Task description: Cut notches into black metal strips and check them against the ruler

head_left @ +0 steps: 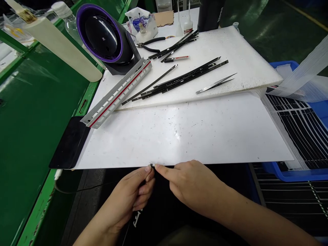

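1. Fingers of the left hand (135,188) pinch a small dark piece (152,165), its kind unclear, at the front edge of the white surface (179,133).
2. The right hand (192,182) points its index finger at the piece; I cannot tell whether it grips.
3. Fine fingertip work seems in hand; the next move calls for a steady pinch.
4. Open room lies between that edge and the foam slab (251,58) bearing tweezers (211,86).

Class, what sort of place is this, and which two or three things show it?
Probably a workshop or factory bench for small parts: thin, black, patterned strips and pointed silver metal tweezers lie on a white foam slab.
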Demonstrator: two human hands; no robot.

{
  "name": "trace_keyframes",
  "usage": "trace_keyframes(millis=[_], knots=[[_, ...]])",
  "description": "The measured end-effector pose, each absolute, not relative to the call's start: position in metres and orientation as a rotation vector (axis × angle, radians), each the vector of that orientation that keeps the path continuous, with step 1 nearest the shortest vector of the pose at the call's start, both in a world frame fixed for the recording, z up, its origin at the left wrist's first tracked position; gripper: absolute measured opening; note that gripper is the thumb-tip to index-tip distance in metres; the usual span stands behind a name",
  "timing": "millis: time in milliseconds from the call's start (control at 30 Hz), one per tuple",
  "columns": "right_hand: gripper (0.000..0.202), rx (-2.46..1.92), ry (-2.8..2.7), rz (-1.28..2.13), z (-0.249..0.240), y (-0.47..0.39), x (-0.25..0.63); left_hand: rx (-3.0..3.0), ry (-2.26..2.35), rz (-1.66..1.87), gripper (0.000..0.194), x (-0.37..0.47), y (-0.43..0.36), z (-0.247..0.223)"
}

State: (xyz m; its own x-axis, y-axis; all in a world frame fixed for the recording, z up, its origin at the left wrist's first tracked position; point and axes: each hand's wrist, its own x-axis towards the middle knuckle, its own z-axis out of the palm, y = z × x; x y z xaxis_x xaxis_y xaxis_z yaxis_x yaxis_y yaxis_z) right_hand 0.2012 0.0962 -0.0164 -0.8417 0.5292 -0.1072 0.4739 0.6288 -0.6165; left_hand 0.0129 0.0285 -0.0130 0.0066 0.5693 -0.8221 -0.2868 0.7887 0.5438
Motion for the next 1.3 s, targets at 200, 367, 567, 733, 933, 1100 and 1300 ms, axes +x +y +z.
trace_keyframes(millis=[200, 367, 567, 733, 933, 1100, 1300], knots=[[0.053, -0.841, -2.771, 0.966, -0.0161, 0.0964, 0.2007, 0.255, 1.427, 0.673, 0.035, 0.0137, 0.0293, -0.0136], [0.052, -0.834, -2.775, 0.954, -0.0158, 0.0966, 0.1998, 0.268, 1.419, 0.679, 0.035, 0.0140, 0.0300, -0.0130], [0.054, -0.830, -2.810, 0.886, -0.0175, 0.0950, 0.2007, 0.268, 1.437, 0.668, 0.036, 0.0141, 0.0295, -0.0113], [0.054, -0.808, -2.806, 0.862, -0.0178, 0.0953, 0.2018, 0.274, 1.445, 0.648, 0.037, 0.0137, 0.0296, -0.0118], [0.054, -0.822, -2.778, 0.906, -0.0187, 0.0963, 0.2021, 0.281, 1.440, 0.641, 0.036, 0.0127, 0.0298, -0.0113], [0.054, -0.791, -2.770, 0.909, -0.0176, 0.0977, 0.2017, 0.289, 1.448, 0.641, 0.037, 0.0141, 0.0309, -0.0099], [0.053, -0.785, -2.777, 0.903, -0.0162, 0.0984, 0.2013, 0.294, 1.444, 0.638, 0.037, 0.0146, 0.0311, -0.0100]])
